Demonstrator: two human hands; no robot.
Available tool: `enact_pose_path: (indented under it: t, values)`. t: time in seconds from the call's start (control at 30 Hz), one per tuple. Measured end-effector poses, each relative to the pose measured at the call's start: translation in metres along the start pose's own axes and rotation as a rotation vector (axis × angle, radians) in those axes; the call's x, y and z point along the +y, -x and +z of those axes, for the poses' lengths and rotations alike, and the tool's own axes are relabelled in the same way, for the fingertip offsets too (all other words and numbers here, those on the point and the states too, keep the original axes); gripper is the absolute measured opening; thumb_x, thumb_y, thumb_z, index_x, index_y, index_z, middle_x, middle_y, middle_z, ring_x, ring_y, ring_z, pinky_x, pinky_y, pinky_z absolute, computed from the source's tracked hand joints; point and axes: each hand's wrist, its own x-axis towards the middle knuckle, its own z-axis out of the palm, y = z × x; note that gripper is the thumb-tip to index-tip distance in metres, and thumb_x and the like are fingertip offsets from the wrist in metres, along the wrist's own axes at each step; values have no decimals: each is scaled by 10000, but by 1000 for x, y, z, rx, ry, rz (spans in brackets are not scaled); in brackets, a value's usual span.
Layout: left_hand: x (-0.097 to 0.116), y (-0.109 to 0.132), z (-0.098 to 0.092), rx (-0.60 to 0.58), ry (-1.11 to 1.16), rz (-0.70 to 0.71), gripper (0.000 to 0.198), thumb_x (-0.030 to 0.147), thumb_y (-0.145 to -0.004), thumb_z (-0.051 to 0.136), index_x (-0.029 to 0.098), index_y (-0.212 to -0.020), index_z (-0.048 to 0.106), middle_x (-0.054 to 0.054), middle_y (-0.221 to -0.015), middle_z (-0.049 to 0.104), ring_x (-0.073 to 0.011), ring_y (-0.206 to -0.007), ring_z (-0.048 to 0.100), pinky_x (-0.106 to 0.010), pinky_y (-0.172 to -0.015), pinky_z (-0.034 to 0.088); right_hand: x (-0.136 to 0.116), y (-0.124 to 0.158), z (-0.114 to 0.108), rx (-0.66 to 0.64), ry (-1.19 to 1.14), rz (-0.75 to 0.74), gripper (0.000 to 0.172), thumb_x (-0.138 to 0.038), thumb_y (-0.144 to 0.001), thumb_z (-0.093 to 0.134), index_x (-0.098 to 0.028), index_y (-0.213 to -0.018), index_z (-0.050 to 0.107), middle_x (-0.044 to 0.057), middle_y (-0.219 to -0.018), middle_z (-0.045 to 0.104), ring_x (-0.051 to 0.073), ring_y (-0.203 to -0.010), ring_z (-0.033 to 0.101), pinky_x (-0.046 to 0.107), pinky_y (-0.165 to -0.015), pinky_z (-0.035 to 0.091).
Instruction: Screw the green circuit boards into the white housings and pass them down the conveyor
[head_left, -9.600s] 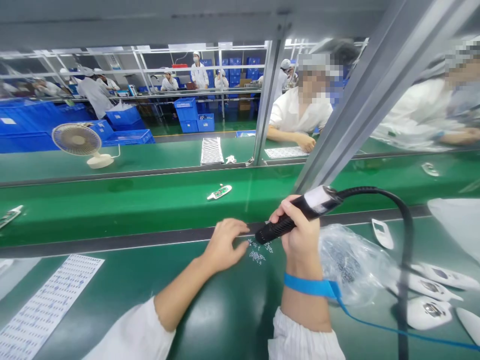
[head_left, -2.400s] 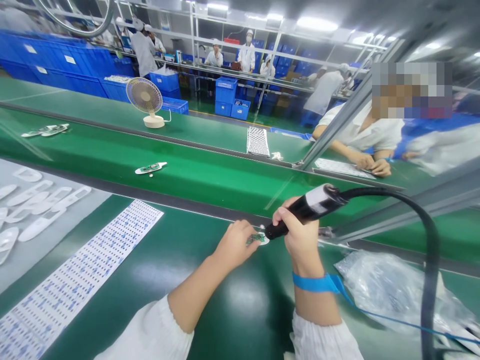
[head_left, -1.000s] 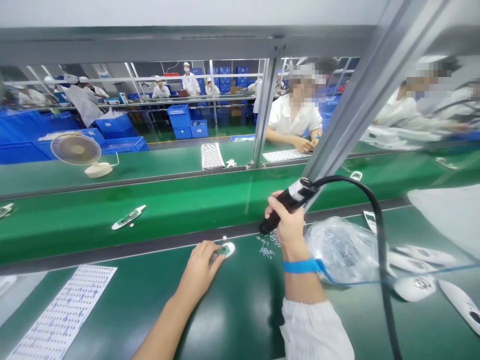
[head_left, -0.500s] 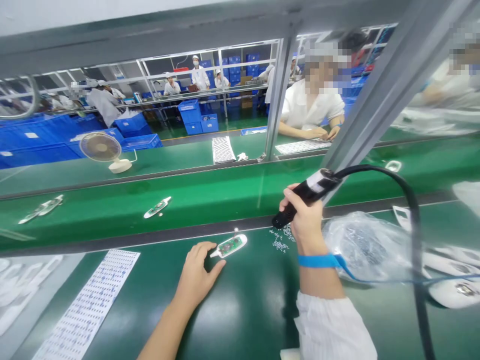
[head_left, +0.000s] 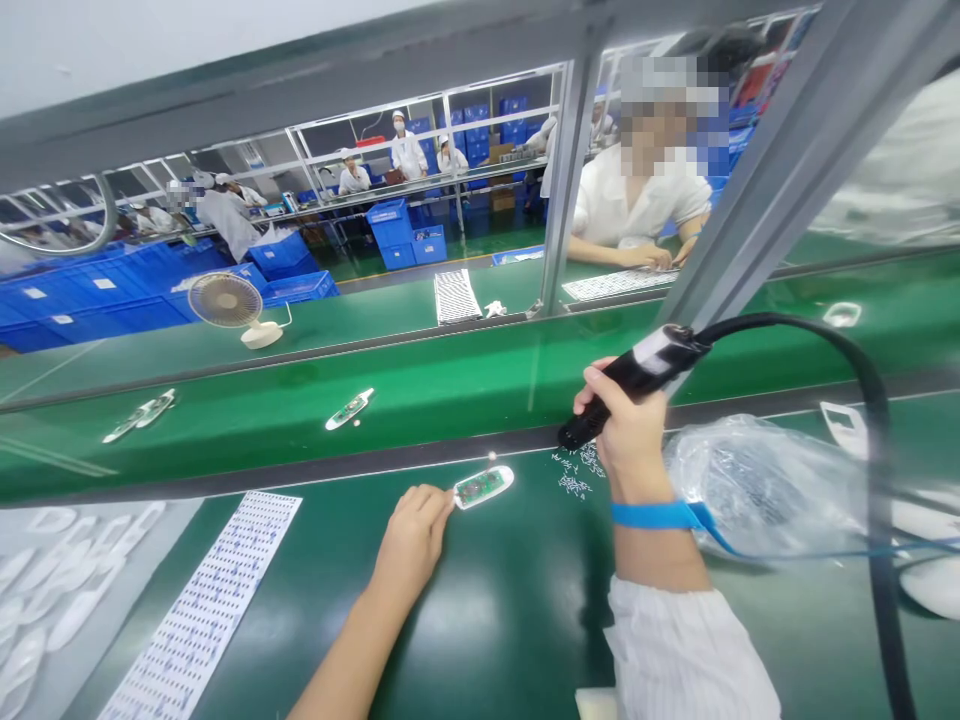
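A slim white housing with a green circuit board (head_left: 484, 486) lies on the green bench near its far edge. My left hand (head_left: 415, 530) pinches its narrow left tip between closed fingers. My right hand (head_left: 630, 440) is wrapped around a black corded electric screwdriver (head_left: 626, 390), tilted with its lower end down to the left. That end is over or beside a scatter of small screws (head_left: 576, 483); whether it touches them I cannot tell. A blue wrist strap (head_left: 652, 515) circles my right wrist. Behind that hand sits a clear plastic bag (head_left: 757, 485) with dark contents.
Several similar housings (head_left: 349, 410) lie on the green conveyor belt (head_left: 247, 420) beyond the bench edge. A printed label sheet (head_left: 202, 610) and white shells (head_left: 75, 570) are at left. A metal post (head_left: 750, 170) slants at right, near the thick black cable (head_left: 881, 470). A co-worker (head_left: 641, 200) sits opposite.
My left hand's thumb and fingers have closed onto the housing's narrow tip; they were spread around it before. My right hand keeps its hold on the screwdriver. The whole view has shifted slightly.
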Motion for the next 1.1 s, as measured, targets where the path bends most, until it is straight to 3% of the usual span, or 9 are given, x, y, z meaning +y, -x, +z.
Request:
enact_pose_path:
  t: [0.1, 0.2, 0.3, 0.47, 0.6, 0.77, 0.87, 0.97, 1.1]
  values:
    - [3, -1, -2, -13, 14, -3, 235, 252, -1014, 397, 224, -968, 626, -65, -938, 670, -222, -890, 624, -372, -804, 506, 0, -1, 0, 3, -10, -10, 195, -253, -701, 807, -185, -792, 648, -43, -536, 545, 146, -437, 521, 280, -436, 427]
    - [10, -3, -4, -3, -12, -9, 184, 256, -966, 482, 224, -1115, 586, -81, -1090, 660, -248, -1006, 617, -399, -851, 498, 0, -1, -1, 6, -8, -19, 196, -260, -707, 806, -194, -794, 644, -46, -543, 544, 144, -439, 520, 284, -442, 430]
    - [17, -9, -3, -27, -77, -4, 366, 313, -908, 597, 242, -1260, 527, -84, -1253, 633, -291, -1123, 587, -432, -881, 481, 0, -2, -3, 20, -7, -25, 191, -260, -713, 806, -200, -791, 643, -43, -539, 550, 144, -440, 519, 284, -449, 427]
    - [17, -27, 1, -85, -131, 2, 298, 341, -938, 574, 253, -1223, 576, -59, -1170, 695, -288, -1076, 615, -431, -874, 463, 3, -2, -3, -6, -3, 19, 192, -280, -720, 799, -200, -803, 645, -38, -521, 552, 148, -433, 517, 288, -462, 427]
    - [6, -72, 6, -77, -154, -40, 311, 372, -954, 556, 242, -1235, 583, -65, -1231, 677, -292, -1128, 591, -426, -906, 448, 5, -2, -3, -14, -7, 70, 220, -303, -714, 806, -196, -812, 640, -34, -522, 556, 149, -438, 517, 288, -467, 426]
    - [-11, -162, 20, -93, -216, -185, 312, 343, -940, 583, 236, -1232, 594, -74, -1210, 690, -316, -1132, 588, -427, -915, 439, 0, 0, -1, 4, -24, 73, 215, -297, -720, 804, -191, -813, 642, -34, -513, 558, 146, -442, 513, 282, -475, 420]
    - [-10, -190, 28, -63, -225, -224, 332, 337, -929, 596, 207, -1235, 592, -99, -1207, 685, -348, -1140, 574, -461, -920, 432, -3, 2, 1, 13, -17, 80, 215, -290, -716, 805, -188, -806, 639, -32, -513, 562, 147, -449, 518, 283, -488, 427]
    - [8, -176, 38, 20, -168, -214, 325, 342, -935, 586, 202, -1228, 588, -98, -1273, 644, -328, -1183, 545, -451, -937, 432, -4, 2, 1, 2, -18, 87, 201, -284, -728, 793, -185, -808, 637, -32, -508, 560, 146, -445, 515, 282, -486, 424]
    - [51, -124, 54, 57, 91, -12, 177, 267, -898, 626, 240, -1072, 651, -36, -1183, 682, -253, -1131, 571, -407, -959, 433, -4, 1, -1, -17, -79, 79, 185, -269, -733, 784, -194, -815, 636, -39, -523, 555, 138, -440, 511, 266, -459, 402]
